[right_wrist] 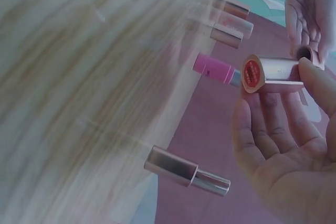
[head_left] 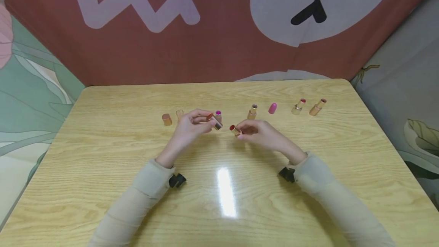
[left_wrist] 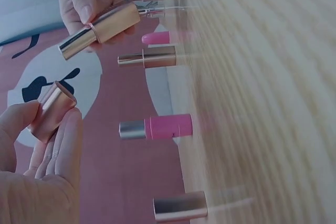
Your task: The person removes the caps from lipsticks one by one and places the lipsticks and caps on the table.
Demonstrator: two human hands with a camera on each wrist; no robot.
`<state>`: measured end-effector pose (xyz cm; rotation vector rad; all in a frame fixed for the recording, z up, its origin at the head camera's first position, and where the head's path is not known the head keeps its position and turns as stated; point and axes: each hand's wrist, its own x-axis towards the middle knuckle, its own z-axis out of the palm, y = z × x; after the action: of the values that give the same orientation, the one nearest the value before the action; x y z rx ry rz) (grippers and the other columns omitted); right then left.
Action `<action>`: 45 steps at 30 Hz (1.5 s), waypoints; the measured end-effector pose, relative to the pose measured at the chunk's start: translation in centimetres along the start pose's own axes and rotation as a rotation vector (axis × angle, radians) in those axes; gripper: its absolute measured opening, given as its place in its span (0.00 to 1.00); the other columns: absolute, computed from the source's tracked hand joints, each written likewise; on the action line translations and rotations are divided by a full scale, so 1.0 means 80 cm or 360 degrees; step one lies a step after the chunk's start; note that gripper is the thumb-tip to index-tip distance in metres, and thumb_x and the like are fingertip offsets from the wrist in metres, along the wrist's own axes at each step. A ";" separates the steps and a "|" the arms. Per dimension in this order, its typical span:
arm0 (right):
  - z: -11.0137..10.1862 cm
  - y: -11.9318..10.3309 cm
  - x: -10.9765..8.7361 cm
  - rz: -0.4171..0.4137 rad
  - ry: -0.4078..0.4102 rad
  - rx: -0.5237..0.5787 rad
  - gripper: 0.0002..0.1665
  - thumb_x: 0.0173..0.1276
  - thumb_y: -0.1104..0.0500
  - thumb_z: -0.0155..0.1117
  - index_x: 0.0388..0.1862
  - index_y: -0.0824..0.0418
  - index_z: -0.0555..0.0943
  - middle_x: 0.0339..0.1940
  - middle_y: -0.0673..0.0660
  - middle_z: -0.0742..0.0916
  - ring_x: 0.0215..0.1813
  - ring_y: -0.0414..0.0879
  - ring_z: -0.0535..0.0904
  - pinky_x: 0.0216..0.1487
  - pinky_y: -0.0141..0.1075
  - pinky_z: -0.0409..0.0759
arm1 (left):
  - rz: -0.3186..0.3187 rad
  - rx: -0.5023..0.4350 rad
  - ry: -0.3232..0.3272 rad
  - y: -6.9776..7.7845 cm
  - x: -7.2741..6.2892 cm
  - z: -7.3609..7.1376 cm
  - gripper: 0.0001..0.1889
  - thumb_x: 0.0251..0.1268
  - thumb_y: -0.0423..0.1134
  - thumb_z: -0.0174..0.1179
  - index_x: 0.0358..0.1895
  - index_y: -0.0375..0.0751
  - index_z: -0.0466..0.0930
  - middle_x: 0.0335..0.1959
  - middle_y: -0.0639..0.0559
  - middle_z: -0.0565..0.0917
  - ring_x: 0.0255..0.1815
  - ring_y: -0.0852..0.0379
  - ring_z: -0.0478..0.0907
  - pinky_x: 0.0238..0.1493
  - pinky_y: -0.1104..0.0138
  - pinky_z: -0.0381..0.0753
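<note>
My left hand holds a rose-gold lipstick cap between thumb and fingers, above the table. Facing it, my right hand grips an uncapped gold lipstick by its base, tilted with its top towards the cap. A small gap separates the two pieces. In the right wrist view, the lipstick's base shows a red round label. Just behind the left fingers stands a pink lipstick with a silver collar. Another gold lipstick stands uncapped behind my right hand.
Right of centre on the wooden table are a pink cap, a clear-based lipstick and a gold lipstick. At left stand a copper-coloured cap and a clear cap. A patterned cloth hangs behind.
</note>
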<state>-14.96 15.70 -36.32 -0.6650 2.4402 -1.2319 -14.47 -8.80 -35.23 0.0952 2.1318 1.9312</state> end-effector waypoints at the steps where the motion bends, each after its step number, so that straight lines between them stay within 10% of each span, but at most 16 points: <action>1: -0.001 0.001 0.000 -0.0003 0.0008 0.0006 0.16 0.65 0.63 0.64 0.51 0.67 0.80 0.46 0.62 0.86 0.49 0.52 0.82 0.55 0.43 0.81 | -0.0005 0.0002 0.0003 0.000 0.000 -0.001 0.18 0.63 0.33 0.62 0.55 0.31 0.75 0.50 0.38 0.83 0.38 0.66 0.83 0.46 0.68 0.85; 45: -0.044 0.016 -0.015 0.0235 0.0221 0.0256 0.21 0.65 0.64 0.64 0.53 0.71 0.72 0.55 0.67 0.79 0.60 0.62 0.78 0.51 0.29 0.80 | 0.0006 0.0300 0.0104 -0.014 -0.018 -0.075 0.25 0.61 0.41 0.66 0.60 0.36 0.74 0.55 0.44 0.80 0.48 0.66 0.79 0.51 0.77 0.80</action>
<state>-15.96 19.34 -35.25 -0.3593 2.4158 -1.4370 -14.32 -15.03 -35.65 0.0727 2.3540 1.7539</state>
